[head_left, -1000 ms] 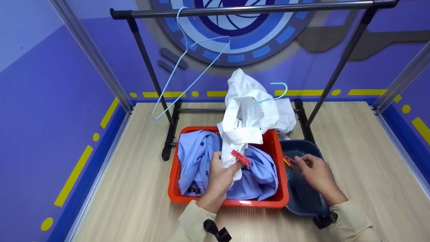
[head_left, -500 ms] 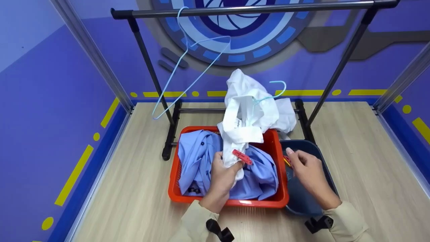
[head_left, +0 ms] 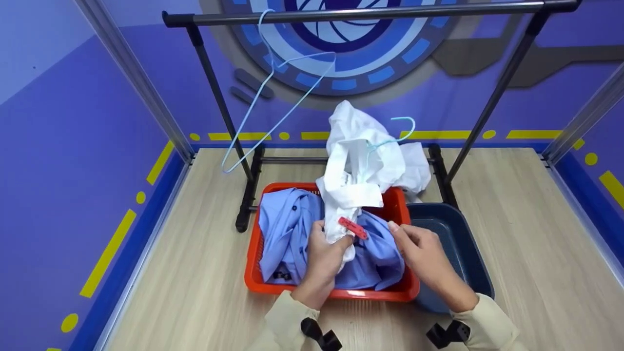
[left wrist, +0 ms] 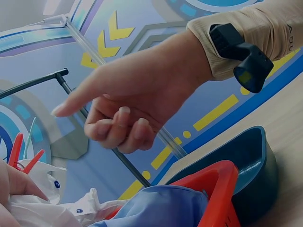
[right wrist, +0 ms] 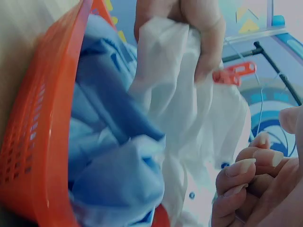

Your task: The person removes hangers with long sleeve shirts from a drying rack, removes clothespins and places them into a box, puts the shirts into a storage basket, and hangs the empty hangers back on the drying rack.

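In the head view my left hand grips a bunched part of a white shirt, thumb on top. Just beyond the thumb a red clothespin sits at the gripped cloth; its two red legs stick up in the left wrist view. My right hand hovers over the right side of the red basket, its fingers loosely curled and thumb extended. Nothing shows between thumb and fingers in the left wrist view. A light blue hanger pokes out of the shirt's collar. Below lies a blue garment.
A dark blue basin stands right of the basket, partly behind my right hand. Behind rises a black clothes rack, with a light blue hanger on its metal bar. Patterned walls bound the wooden table.
My right hand has moved left, from the clothespins in the dark basin to above the basket's right side. The left hand keeps its grip on the white shirt almost unmoved.
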### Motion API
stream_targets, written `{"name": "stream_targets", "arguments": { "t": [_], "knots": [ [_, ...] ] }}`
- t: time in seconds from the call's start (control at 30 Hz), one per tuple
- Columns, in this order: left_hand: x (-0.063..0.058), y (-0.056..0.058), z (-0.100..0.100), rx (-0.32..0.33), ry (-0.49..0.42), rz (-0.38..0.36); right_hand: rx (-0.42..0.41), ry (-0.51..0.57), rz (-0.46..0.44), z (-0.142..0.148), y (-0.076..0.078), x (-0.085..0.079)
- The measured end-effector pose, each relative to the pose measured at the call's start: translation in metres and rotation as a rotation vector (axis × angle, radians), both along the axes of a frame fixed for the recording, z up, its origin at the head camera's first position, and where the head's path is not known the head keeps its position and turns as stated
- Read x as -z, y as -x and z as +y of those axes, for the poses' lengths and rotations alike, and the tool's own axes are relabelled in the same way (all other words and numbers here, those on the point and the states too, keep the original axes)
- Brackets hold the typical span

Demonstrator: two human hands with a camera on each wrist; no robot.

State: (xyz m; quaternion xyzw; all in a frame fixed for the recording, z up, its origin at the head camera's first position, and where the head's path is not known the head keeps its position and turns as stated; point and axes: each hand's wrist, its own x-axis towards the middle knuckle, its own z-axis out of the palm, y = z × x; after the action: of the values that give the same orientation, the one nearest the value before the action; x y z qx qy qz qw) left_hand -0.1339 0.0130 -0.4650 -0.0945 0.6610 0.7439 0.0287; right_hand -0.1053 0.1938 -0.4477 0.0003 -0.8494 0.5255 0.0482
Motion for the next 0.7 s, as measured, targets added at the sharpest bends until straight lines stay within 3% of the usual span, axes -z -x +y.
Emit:
{"name": "stream_targets", "arguments": {
  "t": [0.47, 0.7],
  "knots": [
    [0.002, -0.001, 0.002, 0.002, -0.005, -0.002, -0.071, -0.023, -0.030, -0.018, -0.001, -0.003],
    [0.002, -0.002, 0.003, -0.008, 0.007, 0.002, -0.102, -0.020, -0.091, -0.029, 0.002, -0.002]
  ]
}}
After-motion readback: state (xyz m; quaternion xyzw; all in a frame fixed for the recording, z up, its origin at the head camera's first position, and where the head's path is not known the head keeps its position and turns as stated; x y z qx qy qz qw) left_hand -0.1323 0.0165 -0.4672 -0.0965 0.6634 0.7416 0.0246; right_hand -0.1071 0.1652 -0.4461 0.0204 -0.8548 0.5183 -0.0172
